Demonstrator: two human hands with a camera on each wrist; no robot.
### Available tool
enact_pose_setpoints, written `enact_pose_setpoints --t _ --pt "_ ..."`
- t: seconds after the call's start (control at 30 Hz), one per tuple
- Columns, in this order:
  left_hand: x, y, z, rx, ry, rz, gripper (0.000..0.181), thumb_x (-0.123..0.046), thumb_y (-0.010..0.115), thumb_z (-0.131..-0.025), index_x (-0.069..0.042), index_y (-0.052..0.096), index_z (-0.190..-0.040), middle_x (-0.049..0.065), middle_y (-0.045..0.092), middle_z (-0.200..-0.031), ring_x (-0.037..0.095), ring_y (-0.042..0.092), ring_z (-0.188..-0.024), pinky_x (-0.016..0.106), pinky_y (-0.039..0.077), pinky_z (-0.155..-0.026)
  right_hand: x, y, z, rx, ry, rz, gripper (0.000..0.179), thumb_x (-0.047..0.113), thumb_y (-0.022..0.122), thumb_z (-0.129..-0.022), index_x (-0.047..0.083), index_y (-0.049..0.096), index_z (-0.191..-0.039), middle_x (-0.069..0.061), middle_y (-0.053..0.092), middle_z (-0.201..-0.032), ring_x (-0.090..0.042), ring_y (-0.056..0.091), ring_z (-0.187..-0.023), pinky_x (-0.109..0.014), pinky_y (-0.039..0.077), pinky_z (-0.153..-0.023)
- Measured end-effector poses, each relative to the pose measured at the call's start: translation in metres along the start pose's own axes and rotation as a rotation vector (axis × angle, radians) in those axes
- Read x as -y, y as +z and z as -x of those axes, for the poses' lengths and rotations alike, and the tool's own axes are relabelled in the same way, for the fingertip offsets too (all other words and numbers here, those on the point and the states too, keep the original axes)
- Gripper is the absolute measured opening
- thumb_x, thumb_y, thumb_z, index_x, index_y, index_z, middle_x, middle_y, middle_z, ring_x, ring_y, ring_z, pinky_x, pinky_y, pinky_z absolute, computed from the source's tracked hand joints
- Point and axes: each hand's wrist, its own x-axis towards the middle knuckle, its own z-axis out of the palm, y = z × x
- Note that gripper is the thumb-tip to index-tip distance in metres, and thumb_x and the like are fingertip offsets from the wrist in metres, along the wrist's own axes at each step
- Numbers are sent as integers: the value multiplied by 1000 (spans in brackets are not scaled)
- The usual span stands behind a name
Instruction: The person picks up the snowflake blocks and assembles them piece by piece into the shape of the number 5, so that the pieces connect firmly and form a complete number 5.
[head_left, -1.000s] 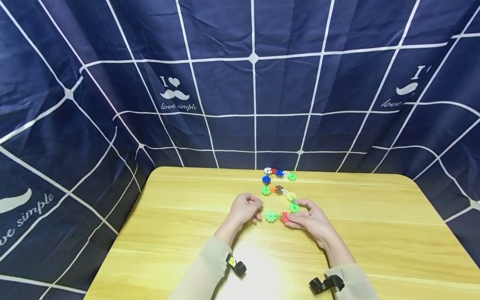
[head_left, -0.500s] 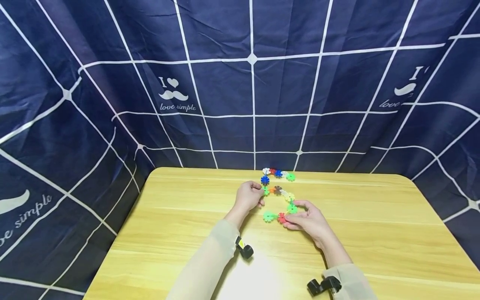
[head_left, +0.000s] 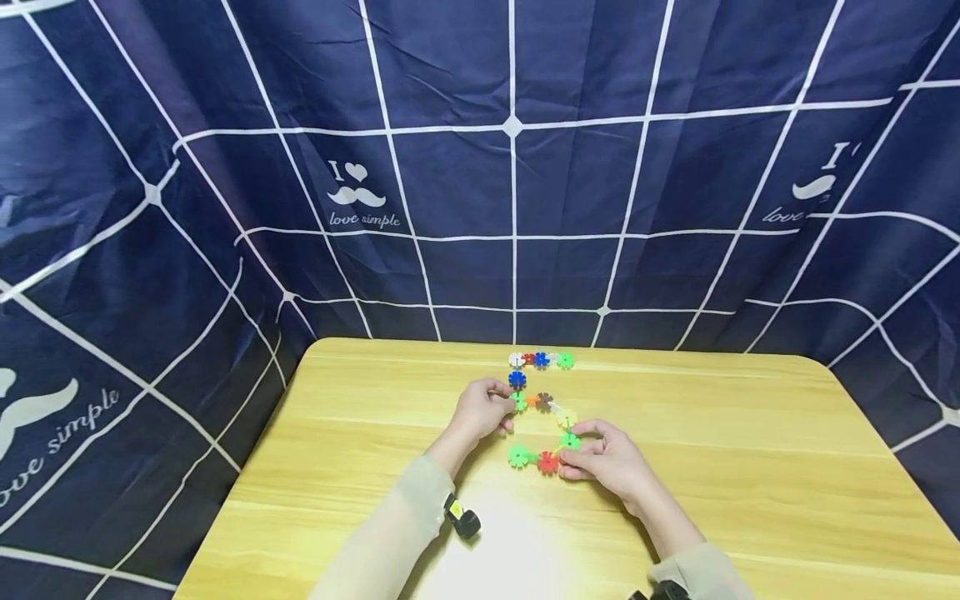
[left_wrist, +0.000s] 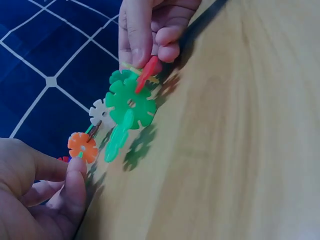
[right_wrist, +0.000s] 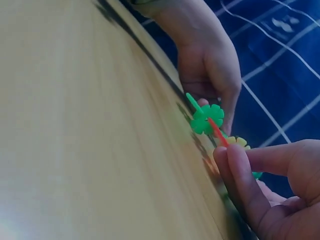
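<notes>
A chain of interlocking plastic snowflake discs lies bent in a 5-like shape on the table. Its far row runs from a white disc (head_left: 517, 360) to a light green disc (head_left: 566, 361). My left hand (head_left: 482, 410) pinches the green disc (head_left: 519, 402) at the left bend, beside an orange disc (left_wrist: 83, 147). At the lower right, my right hand (head_left: 611, 465) pinches the chain by the red disc (head_left: 547, 462) and a yellow one; its fingers partly hide them. The near end is a loose light green disc (head_left: 518, 456). Both wrist views show the chain edge-on.
The wooden table (head_left: 712, 450) extends on both sides of the chain. Its far edge lies just beyond the chain's far row. A dark blue curtain (head_left: 450, 192) with white lines hangs behind and at the sides. Black wrist cameras (head_left: 462, 518) sit on both sleeves.
My left hand has gone from beside the near end to the green disc at the left bend and pinches it. The chain has shifted left and slightly toward me, with my right hand on it.
</notes>
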Motion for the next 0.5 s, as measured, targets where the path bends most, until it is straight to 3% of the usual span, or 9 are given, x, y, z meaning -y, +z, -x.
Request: enact_pose_setpoints --t 0.17,0.37,0.5 --pt "2 -5 5 20 16 -9 14 5 70 -99 4 70 -113 9 69 -79 14 64 -54 22 55 -49 0 3 2 31 6 32 58 2 77 -100 -12 42 -145 -18 75 -98 -28 81 -83 -36 67 -81" --pt "2 -8 4 30 30 -38 16 2 69 -102 3 71 -118 11 71 -82 14 65 -55 24 57 -51 0 3 3 -9 7 113 59 7 81 -98 -9 47 -144 -17 74 -96 -30 80 -79 -37 67 -78" --pt "0 -15 5 29 57 -130 17 -10 66 -107 0 71 -120 13 74 -84 18 69 -58 29 61 -55 4 -8 9 -29 -23 226 58 12 84 -96 -8 51 -140 -13 76 -92 -30 78 -71 -38 67 -71"
